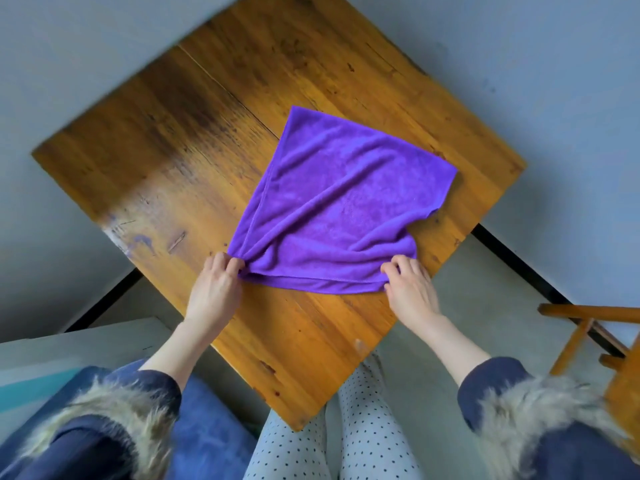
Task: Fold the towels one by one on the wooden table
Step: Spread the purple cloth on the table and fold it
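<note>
A purple towel (339, 202) lies on the wooden table (173, 150), right of the middle, doubled over with layered edges along its left side and wrinkles across it. My left hand (216, 289) pinches the towel's near left corner. My right hand (410, 289) pinches its near right corner. Both corners sit low, close to the tabletop. The towel's far corners rest flat on the wood.
A wooden chair (588, 334) stands at the right, close to the table. A blue cushion (207, 438) lies at the lower left beside my knees. Grey walls surround the table at the back. The table's near corner points toward my legs.
</note>
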`<state>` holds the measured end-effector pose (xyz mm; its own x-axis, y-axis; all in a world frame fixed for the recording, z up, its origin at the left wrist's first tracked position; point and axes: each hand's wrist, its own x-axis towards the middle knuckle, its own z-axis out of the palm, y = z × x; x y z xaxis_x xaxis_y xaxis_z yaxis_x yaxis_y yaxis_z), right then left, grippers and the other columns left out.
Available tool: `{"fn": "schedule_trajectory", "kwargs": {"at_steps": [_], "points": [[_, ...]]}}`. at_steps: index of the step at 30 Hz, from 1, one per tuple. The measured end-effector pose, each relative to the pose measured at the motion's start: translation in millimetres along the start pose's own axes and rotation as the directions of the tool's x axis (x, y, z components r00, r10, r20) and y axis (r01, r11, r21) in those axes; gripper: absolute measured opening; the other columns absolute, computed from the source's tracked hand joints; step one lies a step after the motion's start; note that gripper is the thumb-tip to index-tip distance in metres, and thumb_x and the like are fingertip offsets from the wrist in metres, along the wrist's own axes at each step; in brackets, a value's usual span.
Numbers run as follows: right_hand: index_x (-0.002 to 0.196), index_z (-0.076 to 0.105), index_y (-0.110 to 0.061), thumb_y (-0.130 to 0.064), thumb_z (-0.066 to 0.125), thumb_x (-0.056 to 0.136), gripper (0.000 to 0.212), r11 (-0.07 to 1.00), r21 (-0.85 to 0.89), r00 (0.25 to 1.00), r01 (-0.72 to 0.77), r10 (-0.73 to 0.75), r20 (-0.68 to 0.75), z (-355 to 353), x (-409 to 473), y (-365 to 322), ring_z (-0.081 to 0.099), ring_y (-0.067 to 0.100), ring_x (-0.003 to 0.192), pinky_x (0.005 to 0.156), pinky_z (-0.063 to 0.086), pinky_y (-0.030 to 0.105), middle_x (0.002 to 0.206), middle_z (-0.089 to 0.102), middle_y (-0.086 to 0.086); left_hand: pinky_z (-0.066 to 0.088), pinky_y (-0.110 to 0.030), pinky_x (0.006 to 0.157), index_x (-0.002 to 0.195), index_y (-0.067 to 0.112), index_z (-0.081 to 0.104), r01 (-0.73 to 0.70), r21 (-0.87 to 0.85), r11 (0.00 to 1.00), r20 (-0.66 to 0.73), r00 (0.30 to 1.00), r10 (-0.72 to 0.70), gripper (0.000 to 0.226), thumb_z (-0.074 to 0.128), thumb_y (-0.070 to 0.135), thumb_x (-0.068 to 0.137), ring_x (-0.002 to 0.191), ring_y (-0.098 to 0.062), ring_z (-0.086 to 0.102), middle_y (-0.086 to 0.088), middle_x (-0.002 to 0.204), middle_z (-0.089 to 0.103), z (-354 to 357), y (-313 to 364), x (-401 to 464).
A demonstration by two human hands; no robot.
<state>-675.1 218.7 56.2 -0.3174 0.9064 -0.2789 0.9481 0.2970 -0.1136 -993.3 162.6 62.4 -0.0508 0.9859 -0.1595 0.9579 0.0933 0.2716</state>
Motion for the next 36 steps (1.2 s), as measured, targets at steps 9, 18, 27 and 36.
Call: {"fn": "schedule_trajectory", "kwargs": {"at_steps": [9, 18, 27, 36], "points": [[0.092, 0.064, -0.001, -0.01, 0.082, 0.065, 0.033, 0.997, -0.057, 0.998, 0.047, -0.049, -0.027, -0.9, -19.5, 9.1, 0.062, 0.036, 0.1, 0.084, 0.052, 0.045, 0.103, 0.063, 0.022, 0.048, -0.042, 0.05, 0.082, -0.006, 0.064, -0.053, 0.073, 0.996, 0.029, 0.998, 0.051, 0.016, 0.071, -0.008, 0.068, 0.065, -0.036, 0.055, -0.021, 0.075, 0.057, 7.9, 17.2, -17.1], [0.09, 0.064, -0.001, -0.023, 0.081, 0.068, 0.035, 0.994, -0.105, 0.997, 0.011, -0.019, -0.077, -3.0, -17.6, 3.6, 0.064, 0.036, 0.091, 0.087, 0.05, 0.049, 0.094, 0.064, 0.022, 0.045, -0.035, 0.063, 0.084, 0.004, 0.054, -0.075, -0.256, 0.964, -0.149, 0.988, 0.037, 0.018, 0.064, -0.006, 0.073, 0.073, -0.027, 0.053, -0.006, 0.085, 0.057, -21.5, 22.6, -7.7], [0.08, 0.064, -0.002, 0.01, 0.072, 0.066, 0.02, 0.999, 0.012, 0.969, -0.047, 0.048, -0.243, 0.3, -13.3, -2.2, 0.067, 0.032, 0.073, 0.067, 0.053, 0.039, 0.079, 0.067, 0.016, 0.04, -0.023, 0.069, 0.101, 0.013, 0.053, -0.136, -0.372, 0.918, -0.326, 0.945, 0.008, 0.015, 0.054, 0.006, 0.088, 0.074, -0.011, 0.049, 0.003, 0.09, 0.058, -54.6, 49.2, 19.1], [0.094, 0.06, -0.001, 0.002, 0.057, 0.085, 0.01, 0.845, 0.523, 0.923, -0.114, 0.285, -0.259, -28.5, -13.7, 25.8, 0.058, 0.03, 0.081, 0.064, 0.042, 0.031, 0.094, 0.064, 0.013, 0.034, -0.02, 0.075, 0.105, 0.008, 0.057, -0.139, -0.36, 0.923, -0.28, 0.959, 0.035, 0.014, 0.047, 0.013, 0.096, 0.084, -0.01, 0.048, -0.003, 0.1, 0.058, -67.7, 44.2, 36.1]]}}
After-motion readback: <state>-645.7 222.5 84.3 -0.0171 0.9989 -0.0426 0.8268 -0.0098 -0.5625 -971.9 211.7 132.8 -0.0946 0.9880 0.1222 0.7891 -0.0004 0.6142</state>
